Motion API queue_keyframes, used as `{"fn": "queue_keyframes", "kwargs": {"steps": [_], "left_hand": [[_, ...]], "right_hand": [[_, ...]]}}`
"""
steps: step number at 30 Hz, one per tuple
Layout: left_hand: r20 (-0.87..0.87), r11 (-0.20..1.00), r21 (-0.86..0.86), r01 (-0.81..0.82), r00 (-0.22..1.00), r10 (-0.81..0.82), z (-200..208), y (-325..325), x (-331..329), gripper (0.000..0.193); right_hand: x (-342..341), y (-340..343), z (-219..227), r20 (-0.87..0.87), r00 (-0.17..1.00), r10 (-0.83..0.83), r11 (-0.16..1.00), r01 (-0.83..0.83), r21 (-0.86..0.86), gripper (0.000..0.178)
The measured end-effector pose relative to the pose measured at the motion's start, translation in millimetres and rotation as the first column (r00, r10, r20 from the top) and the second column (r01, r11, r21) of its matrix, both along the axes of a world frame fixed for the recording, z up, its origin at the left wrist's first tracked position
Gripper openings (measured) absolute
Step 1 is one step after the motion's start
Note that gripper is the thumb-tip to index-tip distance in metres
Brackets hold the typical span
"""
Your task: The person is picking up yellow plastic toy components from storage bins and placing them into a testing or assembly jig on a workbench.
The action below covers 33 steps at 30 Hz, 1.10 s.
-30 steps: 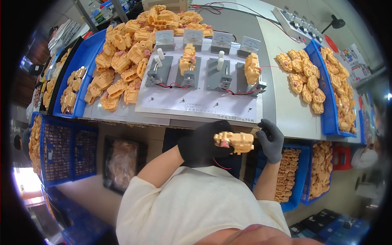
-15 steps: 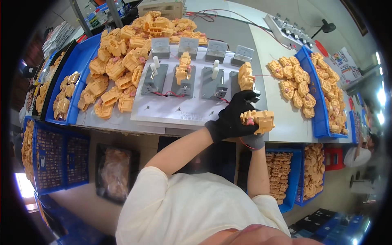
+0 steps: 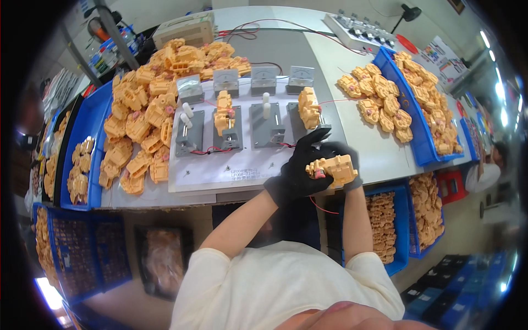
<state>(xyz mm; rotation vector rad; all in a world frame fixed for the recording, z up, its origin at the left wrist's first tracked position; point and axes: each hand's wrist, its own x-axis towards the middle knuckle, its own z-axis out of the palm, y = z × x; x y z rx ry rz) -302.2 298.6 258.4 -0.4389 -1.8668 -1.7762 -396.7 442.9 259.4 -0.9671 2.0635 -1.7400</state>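
Note:
Both my hands wear dark gloves and are together at the table's front edge. My left hand (image 3: 297, 175) grips a yellow-orange plastic housing (image 3: 336, 169) with a pink piece in it, its thumb along the near side and its index finger stretched toward the test board (image 3: 220, 170). Curled around the far and right side of that housing is my right hand (image 3: 353, 157), its fingers partly hidden. A thin red wire hangs below the hands. Just beyond them, a similar housing (image 3: 309, 108) sits in the rightmost grey fixture; another housing (image 3: 224, 114) stands in a fixture farther left.
A large heap of housings (image 3: 146, 104) lies left of the board, beside a blue tray (image 3: 98, 137). Several flat housings (image 3: 379, 99) with thin wires lie to the right, next to a full blue bin (image 3: 415, 126). Small meters (image 3: 264, 80) line the board's back.
My right hand has risen from beneath the housing to its right side. The housing remains in my grasp, with more of the red wire showing below. The whole view has shifted.

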Motion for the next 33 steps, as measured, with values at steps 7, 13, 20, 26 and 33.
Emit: {"fn": "queue_keyframes", "kwargs": {"steps": [7, 13, 20, 26, 33], "left_hand": [[-0.037, 0.993, -0.071, 0.093, 0.995, -0.096, -6, -9, 5, 0.045], [0.159, 0.981, 0.152, 0.122, 0.976, -0.146, 5, -5, 13, 0.051], [0.188, 0.986, -0.110, -0.128, 0.971, 0.148, 9, 5, 15, 0.066], [0.001, 0.828, -0.508, -0.237, 0.961, 0.276, 4, -2, 14, 0.036], [-0.024, 0.823, -0.520, -0.228, 0.967, 0.253, 13, -2, 12, 0.039]], "right_hand": [[-24, -45, 83, -0.119, 0.992, 0.042, 0.936, 0.003, 0.353, 0.045], [-47, -74, 101, -0.390, 0.906, 0.162, 0.844, 0.078, 0.531, 0.049], [-191, -47, 79, -0.658, 0.631, -0.411, 0.762, 0.634, 0.131, 0.049], [-309, -71, -7, -0.861, 0.484, -0.154, 0.469, 0.803, 0.368, 0.046], [-334, -64, -25, -0.906, 0.422, -0.004, 0.416, 0.825, 0.383, 0.029]]}}
